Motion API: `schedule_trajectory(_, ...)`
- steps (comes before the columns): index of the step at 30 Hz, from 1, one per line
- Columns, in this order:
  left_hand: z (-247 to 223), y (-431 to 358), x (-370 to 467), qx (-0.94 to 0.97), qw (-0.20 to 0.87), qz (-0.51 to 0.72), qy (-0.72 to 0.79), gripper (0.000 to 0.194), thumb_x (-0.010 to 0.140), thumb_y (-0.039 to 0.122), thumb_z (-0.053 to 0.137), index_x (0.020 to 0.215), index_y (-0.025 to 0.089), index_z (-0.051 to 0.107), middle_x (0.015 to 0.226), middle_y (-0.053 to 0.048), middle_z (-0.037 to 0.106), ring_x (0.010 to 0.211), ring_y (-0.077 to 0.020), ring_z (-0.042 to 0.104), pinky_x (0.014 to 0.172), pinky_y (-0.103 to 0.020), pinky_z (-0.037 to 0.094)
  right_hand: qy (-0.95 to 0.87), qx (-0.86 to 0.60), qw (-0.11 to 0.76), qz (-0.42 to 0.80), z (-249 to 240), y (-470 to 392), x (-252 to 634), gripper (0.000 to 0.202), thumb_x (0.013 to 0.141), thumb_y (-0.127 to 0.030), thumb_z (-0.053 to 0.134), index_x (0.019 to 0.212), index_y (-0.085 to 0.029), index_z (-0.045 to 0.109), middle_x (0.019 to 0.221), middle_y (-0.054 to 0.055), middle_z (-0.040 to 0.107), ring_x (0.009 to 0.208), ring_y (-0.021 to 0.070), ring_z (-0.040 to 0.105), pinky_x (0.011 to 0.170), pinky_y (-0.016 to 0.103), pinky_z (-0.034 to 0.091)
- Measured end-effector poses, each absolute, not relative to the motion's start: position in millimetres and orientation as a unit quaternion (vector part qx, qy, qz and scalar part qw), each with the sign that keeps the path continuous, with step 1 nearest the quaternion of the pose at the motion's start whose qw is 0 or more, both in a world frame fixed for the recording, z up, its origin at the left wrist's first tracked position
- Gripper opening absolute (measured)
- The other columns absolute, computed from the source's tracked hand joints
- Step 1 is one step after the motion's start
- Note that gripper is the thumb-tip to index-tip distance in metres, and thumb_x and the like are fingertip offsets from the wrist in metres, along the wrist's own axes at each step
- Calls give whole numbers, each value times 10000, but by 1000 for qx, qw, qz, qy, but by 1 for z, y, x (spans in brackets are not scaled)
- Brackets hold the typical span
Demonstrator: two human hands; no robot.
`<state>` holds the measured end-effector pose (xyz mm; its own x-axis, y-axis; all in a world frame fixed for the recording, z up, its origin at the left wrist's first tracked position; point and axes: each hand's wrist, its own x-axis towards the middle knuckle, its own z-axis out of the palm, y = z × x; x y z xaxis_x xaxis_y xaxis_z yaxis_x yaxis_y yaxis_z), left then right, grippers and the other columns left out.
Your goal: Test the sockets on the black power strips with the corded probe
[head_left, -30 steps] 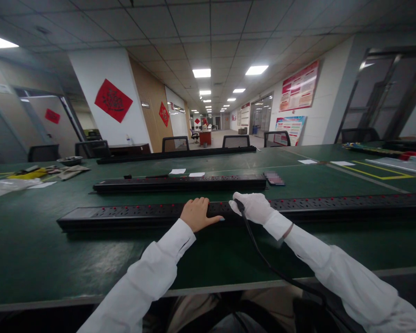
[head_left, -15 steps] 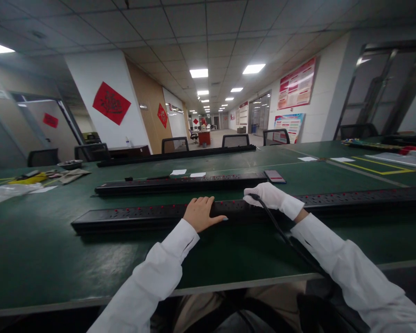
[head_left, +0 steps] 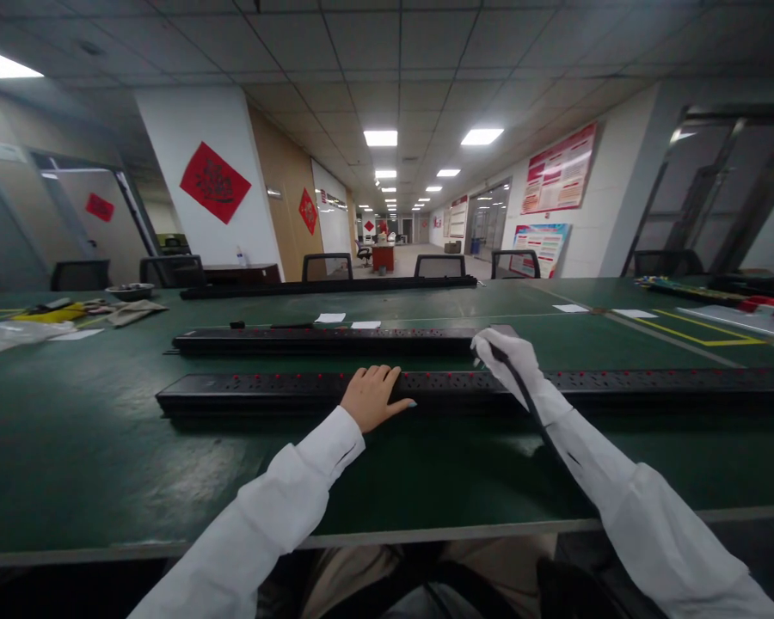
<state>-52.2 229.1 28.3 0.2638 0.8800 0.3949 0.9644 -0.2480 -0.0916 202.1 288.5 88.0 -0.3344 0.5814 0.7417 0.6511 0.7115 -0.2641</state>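
Plug (head_left: 476,362) pinched in closed fingers of gloved right hand (head_left: 514,359), by far edge of power strip (head_left: 297,384) running left-right on bench (head_left: 103,473); left hand (head_left: 372,397), thumb spread, on strip left of plug

On the table (head_left: 135,481), near power strip (head_left: 284,392), middle strip (head_left: 335,342) (behind it), papers (head_left: 330,318) beyond.

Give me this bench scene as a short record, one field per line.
Left hand: bare, laid over the near socket strip, thumb out
Right hand: gloved, gripping a black cable by its plug end, metal prongs showing
Near strip: long, black, red dots along its top
Middle strip: similar but shorter, lying beyond the near one
Papers: two white slips behind the middle strip
Surface: green tabletop
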Motion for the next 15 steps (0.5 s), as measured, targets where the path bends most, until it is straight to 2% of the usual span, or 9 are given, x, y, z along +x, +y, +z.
schedule_trajectory(3,28,228,-52,-779,177,-132,-586,669,777,655,298,1224,171,417,1097,-111,545,999,-263,493,863,-379,341,-858,-344,382,-20,79,283,189,294,827,-332,343,757,-163,573,636,14,607,568,110,549,583,205,384)
schedule_trajectory(6,28,228,-52,-778,187,-132,-585,653,781,648,303,1214,174,425,1084,-104,552,980,-255,504,851,-371,351,-891,-314,327,-30,70,286,182,194,778,-280,419,718,-173,570,637,2,610,563,94,539,580,191,358)
schedule_trajectory(11,28,229,-52,-781,190,-132,-579,670,775,661,295,1215,173,424,1087,-102,553,981,-254,505,840,-373,357,-919,-298,243,-91,73,292,186,128,755,-211,447,715,-194,568,655,-4,620,567,90,531,565,185,306)
schedule_trajectory(15,28,229,-53,-783,183,-134,-579,685,777,666,274,1228,169,414,1110,-104,549,1000,-254,499,860,-383,344,-917,-311,213,-130,74,287,184,147,755,-214,440,681,-195,565,659,2,623,548,89,520,532,190,272)
